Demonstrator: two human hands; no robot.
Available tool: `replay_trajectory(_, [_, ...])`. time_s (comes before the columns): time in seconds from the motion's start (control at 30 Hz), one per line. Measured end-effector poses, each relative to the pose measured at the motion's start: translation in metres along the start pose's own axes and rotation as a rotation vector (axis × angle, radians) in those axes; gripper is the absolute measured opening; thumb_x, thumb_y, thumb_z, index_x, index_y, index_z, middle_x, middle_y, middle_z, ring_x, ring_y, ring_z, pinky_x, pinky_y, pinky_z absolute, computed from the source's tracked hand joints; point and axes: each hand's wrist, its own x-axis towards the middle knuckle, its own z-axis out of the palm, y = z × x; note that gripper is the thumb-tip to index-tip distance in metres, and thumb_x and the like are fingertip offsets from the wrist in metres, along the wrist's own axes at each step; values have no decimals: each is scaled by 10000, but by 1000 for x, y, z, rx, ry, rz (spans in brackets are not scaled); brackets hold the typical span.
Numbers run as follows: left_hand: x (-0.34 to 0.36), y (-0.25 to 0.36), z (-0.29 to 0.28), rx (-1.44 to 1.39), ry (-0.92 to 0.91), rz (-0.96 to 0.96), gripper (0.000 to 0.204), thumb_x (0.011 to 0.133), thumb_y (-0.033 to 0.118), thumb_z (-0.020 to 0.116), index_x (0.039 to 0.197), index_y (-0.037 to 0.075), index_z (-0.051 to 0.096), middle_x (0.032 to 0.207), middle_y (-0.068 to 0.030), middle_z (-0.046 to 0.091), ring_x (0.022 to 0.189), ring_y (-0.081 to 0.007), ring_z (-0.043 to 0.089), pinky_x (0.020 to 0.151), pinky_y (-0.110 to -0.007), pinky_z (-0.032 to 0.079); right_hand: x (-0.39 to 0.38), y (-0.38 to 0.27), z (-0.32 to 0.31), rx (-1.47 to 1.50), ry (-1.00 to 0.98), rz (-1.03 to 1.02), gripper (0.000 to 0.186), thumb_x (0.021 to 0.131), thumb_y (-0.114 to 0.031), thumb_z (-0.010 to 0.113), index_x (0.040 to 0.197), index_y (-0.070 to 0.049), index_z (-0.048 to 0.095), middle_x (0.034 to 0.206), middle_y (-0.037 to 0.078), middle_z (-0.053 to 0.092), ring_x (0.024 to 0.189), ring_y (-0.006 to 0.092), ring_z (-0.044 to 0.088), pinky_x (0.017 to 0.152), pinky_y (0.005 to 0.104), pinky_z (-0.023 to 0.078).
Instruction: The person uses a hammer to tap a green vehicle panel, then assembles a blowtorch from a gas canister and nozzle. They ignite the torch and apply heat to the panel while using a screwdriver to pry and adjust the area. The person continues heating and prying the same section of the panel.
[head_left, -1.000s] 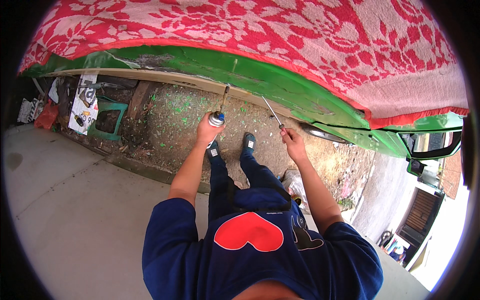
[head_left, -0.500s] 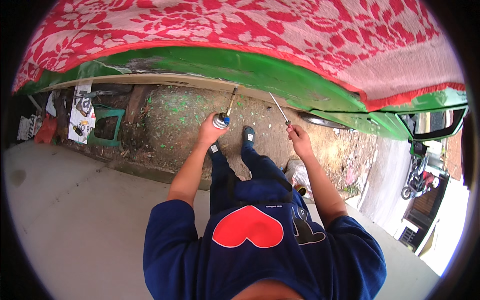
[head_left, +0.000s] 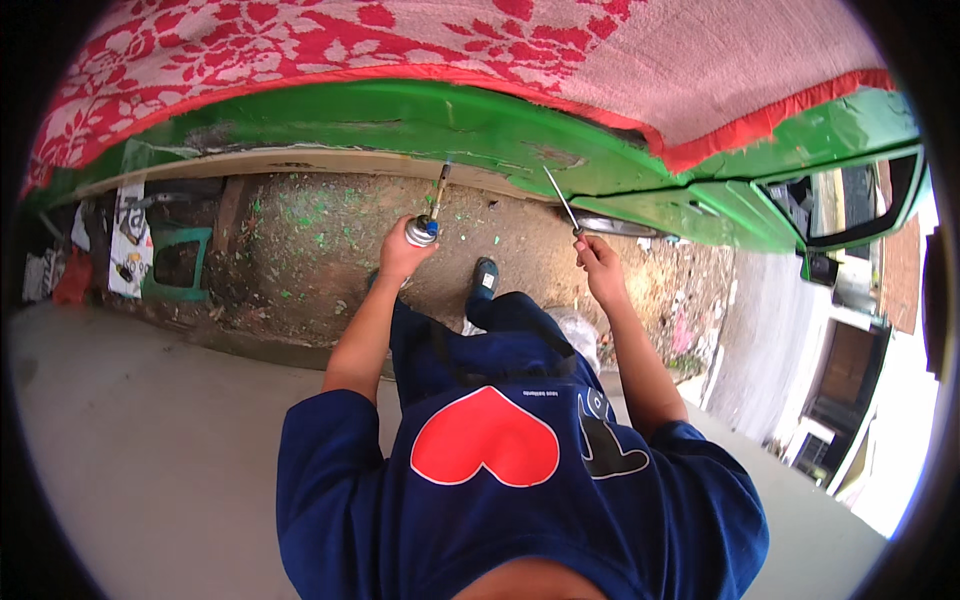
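Observation:
My left hand (head_left: 402,252) is closed around the canister of a gas blowtorch (head_left: 434,212). Its brass-coloured nozzle points at the lower edge of a green vehicle body (head_left: 350,115), with a faint bluish glow at the tip. My right hand (head_left: 603,268) grips the handle of a screwdriver-like tool (head_left: 562,200) with a long thin metal shaft. The shaft's tip is at the same panel, right of the torch; whether it touches I cannot tell. Paint is cracked and peeled along the panel, near a worn patch (head_left: 560,156).
A red-and-pink floral blanket (head_left: 300,50) covers the vehicle's upper part. A wheel (head_left: 612,227) shows below it on the right, a side mirror (head_left: 818,268) farther right. Green flakes litter the dirt ground (head_left: 310,225). A broken green plastic chair (head_left: 200,262) lies at left. A whitish bag (head_left: 578,330) sits beside my leg.
The view has shifted right along the vehicle. The tool in my right hand has moved right along the panel, farther from the torch. Both hands keep their holds.

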Motion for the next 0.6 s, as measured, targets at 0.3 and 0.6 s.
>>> replay_trajectory(0.3, [-24,32,62,-84,219,-82,667,630,215,896,1201,44,594,1065,-149,707,1001,-281,691,863,-389,534,52,21,-36,-67,-222,-122,275,989,-227,612,1117,16,633,765,-10,550,709,81,494,663,246,426])
replay_trajectory(0.6, [-23,28,82,-55,286,-81,655,645,187,893,1200,37,580,1047,-132,713,985,-241,694,866,-377,540,50,17,-36,-63,-267,-140,265,989,-230,612,1107,6,635,757,-6,552,707,77,494,662,247,425])
